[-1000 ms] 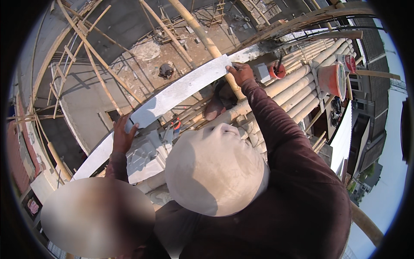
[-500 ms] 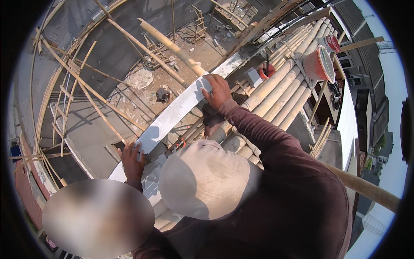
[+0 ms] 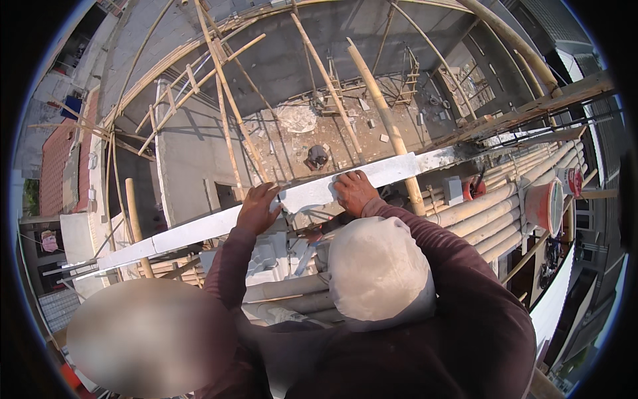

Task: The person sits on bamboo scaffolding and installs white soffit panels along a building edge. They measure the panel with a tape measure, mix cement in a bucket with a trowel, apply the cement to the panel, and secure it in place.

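Observation:
A long white block course [image 3: 173,236] runs along the top of a wall, crossing in front of me. My left hand [image 3: 258,209] is bent over it beside a seam, with its fingertips at the far edge. Farther right, my right hand [image 3: 356,193] curls over the white concrete block [image 3: 306,193] between my hands, knuckles at its far edge. Its thumb and the block's underside are hidden. Between my forearms a pale cloth cap [image 3: 380,271] covers part of the bamboo platform below. Grey-white blocks [image 3: 267,256] lie just behind the wall, near my left forearm.
Bamboo poles [image 3: 382,113] rise beyond the wall over a deep, rubble-strewn floor [image 3: 372,136], where a dark figure [image 3: 317,157] is seen. Lashed bamboo poles [image 3: 492,216] form a platform at right, with red buckets [image 3: 543,203] and a small grey block [image 3: 453,191]. A blurred oval covers the lower left.
The view has turned, so the block course now lies flatter across it. My hands have come closer together along the course, staying on it.

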